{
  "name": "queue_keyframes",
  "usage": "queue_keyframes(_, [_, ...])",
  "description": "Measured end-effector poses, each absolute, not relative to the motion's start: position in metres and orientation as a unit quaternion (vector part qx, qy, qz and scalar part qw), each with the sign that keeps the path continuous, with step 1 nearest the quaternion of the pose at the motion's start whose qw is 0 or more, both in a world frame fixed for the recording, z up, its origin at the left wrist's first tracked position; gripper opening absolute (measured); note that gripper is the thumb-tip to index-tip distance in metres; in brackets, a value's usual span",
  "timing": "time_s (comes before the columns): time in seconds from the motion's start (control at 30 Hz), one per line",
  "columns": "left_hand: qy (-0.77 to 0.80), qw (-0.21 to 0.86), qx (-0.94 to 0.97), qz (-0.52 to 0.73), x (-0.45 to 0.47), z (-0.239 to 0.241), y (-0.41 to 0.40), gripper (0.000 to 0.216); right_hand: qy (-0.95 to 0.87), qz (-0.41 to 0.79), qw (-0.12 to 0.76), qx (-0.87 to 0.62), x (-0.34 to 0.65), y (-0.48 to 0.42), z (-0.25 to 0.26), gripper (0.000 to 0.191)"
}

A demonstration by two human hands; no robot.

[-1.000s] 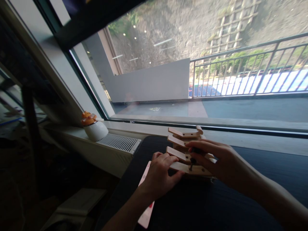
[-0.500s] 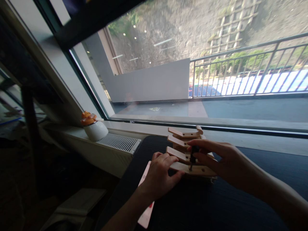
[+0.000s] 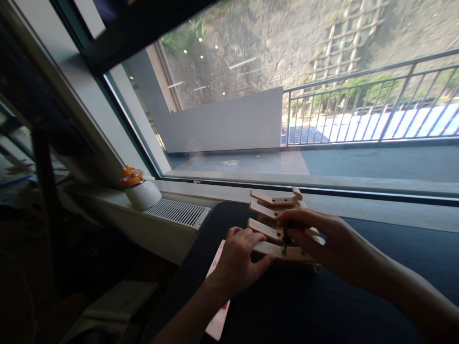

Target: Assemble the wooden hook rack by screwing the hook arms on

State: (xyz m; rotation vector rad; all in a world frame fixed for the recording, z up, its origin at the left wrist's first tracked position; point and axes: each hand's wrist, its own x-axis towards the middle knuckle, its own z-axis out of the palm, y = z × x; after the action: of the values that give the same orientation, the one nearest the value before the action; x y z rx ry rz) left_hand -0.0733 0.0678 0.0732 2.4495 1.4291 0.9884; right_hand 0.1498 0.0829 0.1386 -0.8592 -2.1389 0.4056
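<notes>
A small wooden rack (image 3: 264, 226) made of several bent slats with dark screw holes stands on the black table. My left hand (image 3: 241, 259) grips the left end of its nearest slat (image 3: 268, 248), thumb at the front edge and fingers over the back. Between the thumb and fingers of my right hand (image 3: 319, 231) is a short dark screwdriver (image 3: 287, 234), held upright. Its tip meets the nearest slat around a screw hole; the screw itself is too small to make out. My right fingers hide part of the handle and the slats behind.
Partly under my left forearm lies a flat pinkish-white strip (image 3: 217, 322) on the black table (image 3: 272, 306). A white pot with an orange top (image 3: 142, 193) stands left on the sill by a vent grille (image 3: 177, 212). The window ledge (image 3: 222, 192) runs behind the rack.
My right hand has turned slightly around the screwdriver, its fingers shifting on the handle. The left hand and the rack have stayed in place.
</notes>
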Motion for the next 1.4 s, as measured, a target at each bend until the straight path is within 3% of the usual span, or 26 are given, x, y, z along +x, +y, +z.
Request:
queue_keyframes(0.23, [0.474, 0.069, 0.814, 0.327, -0.074, 0.073, 0.068, 0.029, -0.852, 0.179, 0.377, -0.315, 0.159, 0.089, 0.134, 0.035])
queue_keyframes(0.8, [0.471, 0.063, 0.813, 0.336, -0.074, 0.069, 0.069, 0.031, -0.840, 0.141, 0.401, -0.337, 0.158, 0.088, 0.139, 0.019])
queue_keyframes(1.1, [0.474, 0.068, 0.812, 0.334, -0.073, 0.071, 0.068, 0.028, -0.870, 0.129, 0.380, -0.285, 0.160, 0.089, 0.137, 0.035])
queue_keyframes(1.4, [0.475, 0.075, 0.811, 0.333, -0.074, 0.072, 0.068, 0.029, -0.869, 0.162, 0.374, -0.282, 0.164, 0.088, 0.144, 0.039])
